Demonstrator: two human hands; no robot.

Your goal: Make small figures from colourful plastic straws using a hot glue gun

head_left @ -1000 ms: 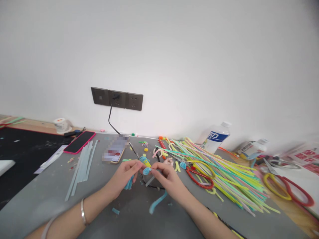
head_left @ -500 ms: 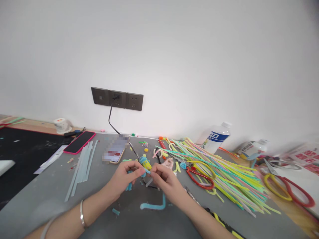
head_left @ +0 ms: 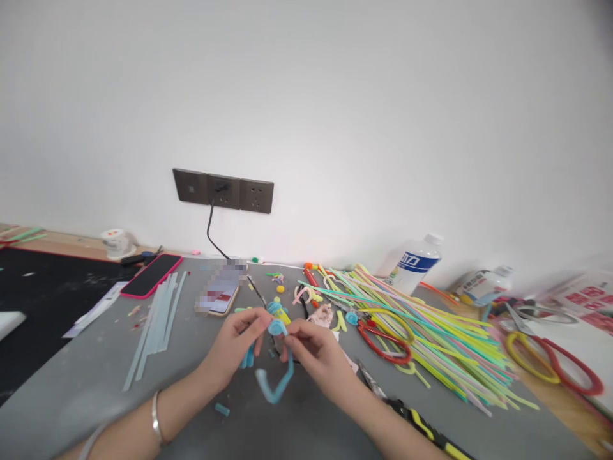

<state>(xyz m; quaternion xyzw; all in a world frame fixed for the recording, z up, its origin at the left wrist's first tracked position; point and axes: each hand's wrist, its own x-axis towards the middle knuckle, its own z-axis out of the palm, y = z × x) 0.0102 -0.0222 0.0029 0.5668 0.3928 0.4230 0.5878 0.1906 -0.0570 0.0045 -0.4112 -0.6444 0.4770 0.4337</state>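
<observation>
Between my hands is a blue pipe cleaner point(head_left: 276, 328), wound into a flat coil at one end. Its loose tail hangs below in a bent V shape, blurred at the tip. My left hand point(head_left: 239, 345) pinches the coil's left side between thumb and finger. On the other side my right hand point(head_left: 320, 352) is closed on the strand where it leaves the coil. Just behind the coil sits a small blue-and-yellow pipe cleaner figure point(head_left: 281, 314), partly hidden. More blue pieces point(head_left: 248, 358) show beneath my left hand.
Many coloured pipe cleaners point(head_left: 431, 332) are heaped on the right, with red-and-yellow scissors point(head_left: 385, 342) on their near side. Pliers point(head_left: 407, 412) lie by my right forearm. Glue sticks point(head_left: 160, 313) and two phones, one pink-edged point(head_left: 152, 276), lie left. A white bottle point(head_left: 416, 265) stands behind.
The coil has turned up into view between my fingers. The bent blue tail has swung left, from under my right hand to below the coil.
</observation>
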